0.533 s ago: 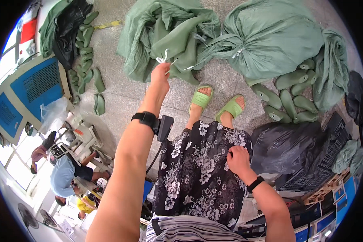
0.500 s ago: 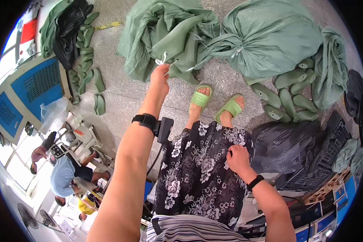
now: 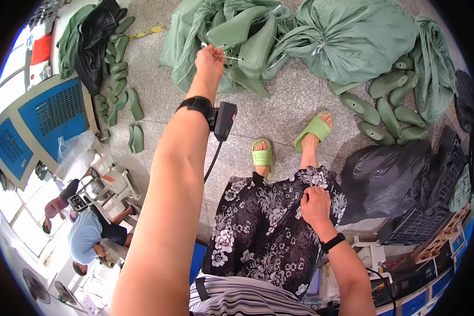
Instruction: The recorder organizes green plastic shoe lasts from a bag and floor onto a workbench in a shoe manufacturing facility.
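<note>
Well left of the left grip (image 3: pixel 209 63), a blue-panelled cabinet (image 3: pixel 55 113); beside the right grip (image 3: pixel 316 206), a black bag (image 3: pixel 379 179).

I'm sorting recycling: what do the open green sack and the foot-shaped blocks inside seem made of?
Open green sack: probably thin plastic, perhaps woven, faintly glossy, judging by its crinkled folds. Foot-shaped blocks: likely hard plastic, smooth and satin, since they look rigid and uncreased.
</note>
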{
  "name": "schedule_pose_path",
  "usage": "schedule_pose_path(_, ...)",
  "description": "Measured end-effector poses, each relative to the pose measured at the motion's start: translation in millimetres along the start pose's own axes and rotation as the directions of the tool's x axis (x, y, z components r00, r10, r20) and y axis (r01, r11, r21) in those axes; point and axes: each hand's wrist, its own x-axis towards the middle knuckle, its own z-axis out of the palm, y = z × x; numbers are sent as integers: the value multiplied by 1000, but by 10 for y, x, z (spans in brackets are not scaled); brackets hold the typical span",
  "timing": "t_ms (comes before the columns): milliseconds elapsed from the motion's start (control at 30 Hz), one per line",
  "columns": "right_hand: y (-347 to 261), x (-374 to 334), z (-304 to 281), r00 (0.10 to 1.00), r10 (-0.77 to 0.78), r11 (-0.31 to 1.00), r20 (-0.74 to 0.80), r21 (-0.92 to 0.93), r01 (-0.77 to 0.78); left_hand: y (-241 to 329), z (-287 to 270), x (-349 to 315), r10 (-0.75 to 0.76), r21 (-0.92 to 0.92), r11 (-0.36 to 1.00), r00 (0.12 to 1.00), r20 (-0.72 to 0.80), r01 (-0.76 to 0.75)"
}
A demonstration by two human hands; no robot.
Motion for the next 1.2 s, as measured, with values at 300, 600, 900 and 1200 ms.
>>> schedule_pose_path(300, -117, 57, 101, 999, -7, 1000, -48, 28, 8, 341, 187, 350, -9, 53, 999, 1000, 22, 8)
schedule_pose_path(600, -181, 189, 3, 1000, -10, 1000, 4, 5, 10, 365, 221, 490, -28, 57, 998, 1000, 0, 27)
schedule_pose_path(900, -140, 329, -195, 999, -40, 999, 26, 14, 40, 263, 417, 617, 160, 171, 971, 986, 56, -167)
schedule_pose_path(1200, -97, 325, -222, 998, -45, 998, 34, 41, 43, 73, 313, 558, 85, 112, 989, 987, 140, -101)
